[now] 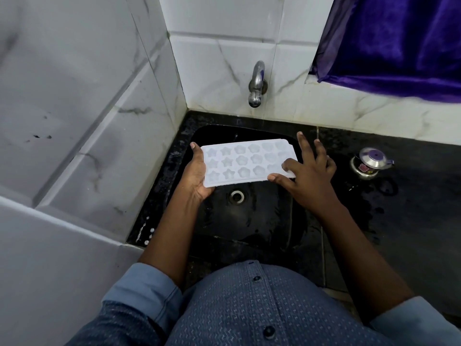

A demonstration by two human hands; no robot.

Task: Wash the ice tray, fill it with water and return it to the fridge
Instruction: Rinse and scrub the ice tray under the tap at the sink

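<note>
A white ice tray (pixel 245 161) with star and flower shaped cells is held level over the black sink (pixel 262 221), cells facing up. My left hand (pixel 197 176) grips its left end from below, thumb on the rim. My right hand (pixel 305 171) rests on the tray's right end with thumb and forefinger on it, the other fingers spread apart. A steel tap (pixel 257 83) juts from the tiled wall above the sink; no water stream shows. I cannot tell whether the cells hold water.
The sink's drain (pixel 237 196) lies below the tray. A small steel pot with a lid (pixel 371 163) stands on the wet black counter (pixel 411 196) to the right. White tiled walls (pixel 87 96) close in at the left and back. A purple curtain (pixel 399 41) hangs upper right.
</note>
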